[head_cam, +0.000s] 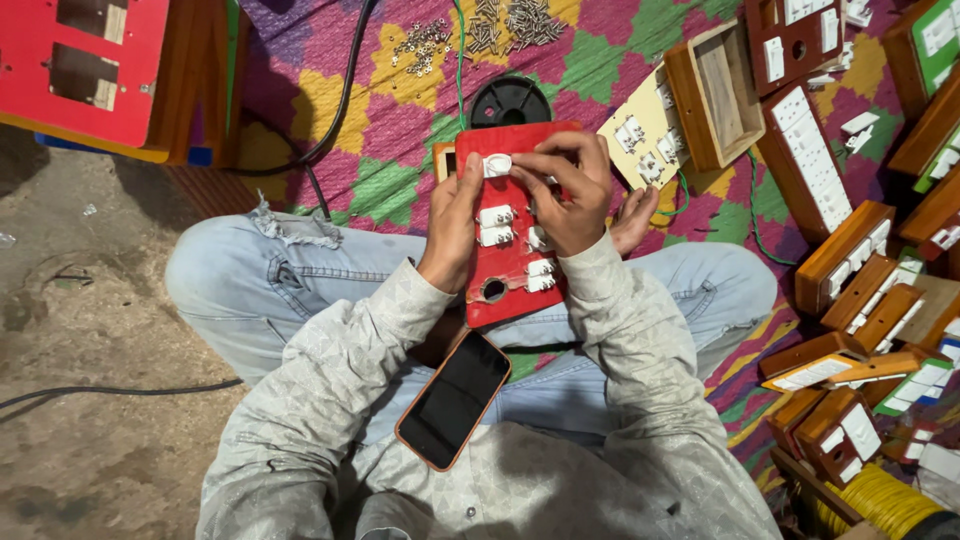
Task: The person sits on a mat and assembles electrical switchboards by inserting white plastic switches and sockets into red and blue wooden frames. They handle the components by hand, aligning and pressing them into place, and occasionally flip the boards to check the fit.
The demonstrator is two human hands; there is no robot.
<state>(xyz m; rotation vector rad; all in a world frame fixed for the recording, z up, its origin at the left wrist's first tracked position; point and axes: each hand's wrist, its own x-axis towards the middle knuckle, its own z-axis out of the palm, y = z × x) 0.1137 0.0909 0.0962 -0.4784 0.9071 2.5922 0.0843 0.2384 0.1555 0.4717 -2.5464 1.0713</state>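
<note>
I sat cross-legged and held one flat red plastic switch board (510,250) on my lap. My left hand (452,225) gripped its left edge, with the thumb pressing beside one small white plastic switch (497,165) near the top. My right hand (570,195) curled over the top right of the board, its fingers closed together on that same white switch. Under my hands I counted about five more white switches (497,226) already sitting in the board, and one round hole (494,290) near the bottom. Below my left wrist, one black phone in an orange case (453,399) lay on my lap. Just above my hands sat one round black reel (511,100). Farther up lay two heaps of little silver screws (505,25). To the right of my right hand was one cream board with white switches (640,135), and past it many brown wooden switch boxes (850,250), too many to count well.
</note>
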